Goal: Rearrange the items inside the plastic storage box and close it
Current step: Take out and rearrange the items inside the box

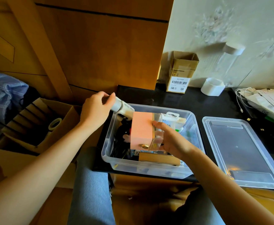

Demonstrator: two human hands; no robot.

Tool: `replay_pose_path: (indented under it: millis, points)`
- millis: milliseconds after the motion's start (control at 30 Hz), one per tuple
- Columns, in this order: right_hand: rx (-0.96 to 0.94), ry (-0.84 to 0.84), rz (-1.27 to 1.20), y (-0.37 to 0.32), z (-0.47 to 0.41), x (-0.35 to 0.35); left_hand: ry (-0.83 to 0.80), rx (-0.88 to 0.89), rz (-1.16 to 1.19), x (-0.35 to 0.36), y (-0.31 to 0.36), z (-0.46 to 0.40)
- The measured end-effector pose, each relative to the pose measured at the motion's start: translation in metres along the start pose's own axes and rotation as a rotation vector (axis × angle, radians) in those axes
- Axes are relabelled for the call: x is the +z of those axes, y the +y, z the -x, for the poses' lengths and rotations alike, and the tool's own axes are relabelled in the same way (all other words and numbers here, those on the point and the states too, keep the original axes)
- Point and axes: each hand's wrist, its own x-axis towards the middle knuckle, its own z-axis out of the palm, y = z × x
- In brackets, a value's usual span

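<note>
A clear plastic storage box point(149, 169) stands open on a black tabletop, full of small items. Its clear lid point(242, 153) lies flat to the right of it. My left hand point(95, 111) grips a white tube point(123, 108) with dark lettering over the box's far left corner. My right hand point(172, 140) holds a pink box point(141, 130) with a clear plastic side and a gold knob, tilted above the middle of the storage box. Beneath it lie a wooden box point(159, 158), dark items on the left and carded packets point(173, 120) at the back.
A small cardboard carton point(180, 73) and a white tape roll point(212, 86) stand at the back by the wall. Papers and a white cable point(263, 101) lie at the far right. An open cardboard box point(40, 120) with tape sits on the left beside blue cloth.
</note>
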Motion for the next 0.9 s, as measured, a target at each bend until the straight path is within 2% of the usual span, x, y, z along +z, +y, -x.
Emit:
replay_pose_path:
  millis: [133,300,400,467,533,600,700,800,900]
  points:
    - [-0.034,-0.065,0.082,0.006,-0.003,0.016,0.101,-0.105,0.255,0.008,0.01,-0.002]
    - [-0.139,-0.066,0.422,0.013,-0.004,0.041,0.101,-0.014,0.422,0.011,0.034,-0.004]
    - [-0.132,-0.024,0.504,0.013,-0.004,0.047,0.033,0.034,0.469,0.017,0.045,-0.003]
    - [-0.14,-0.003,0.565,0.012,-0.002,0.049,-0.015,0.06,0.463,0.022,0.05,0.0]
    - [-0.155,-0.051,0.558,0.009,0.001,0.045,-0.07,0.078,0.449,0.028,0.053,0.004]
    - [-0.108,-0.102,0.487,0.003,0.008,0.033,-0.125,0.093,0.441,0.033,0.054,0.007]
    - [-0.023,-0.07,0.501,-0.005,0.017,0.001,-0.177,0.149,0.384,0.037,0.054,0.01]
    - [-0.01,0.058,0.572,-0.015,0.025,-0.025,-0.219,0.246,0.28,0.039,0.056,0.012]
    - [-0.172,0.262,0.783,-0.028,0.034,-0.041,-0.273,0.395,0.149,0.041,0.066,0.013]
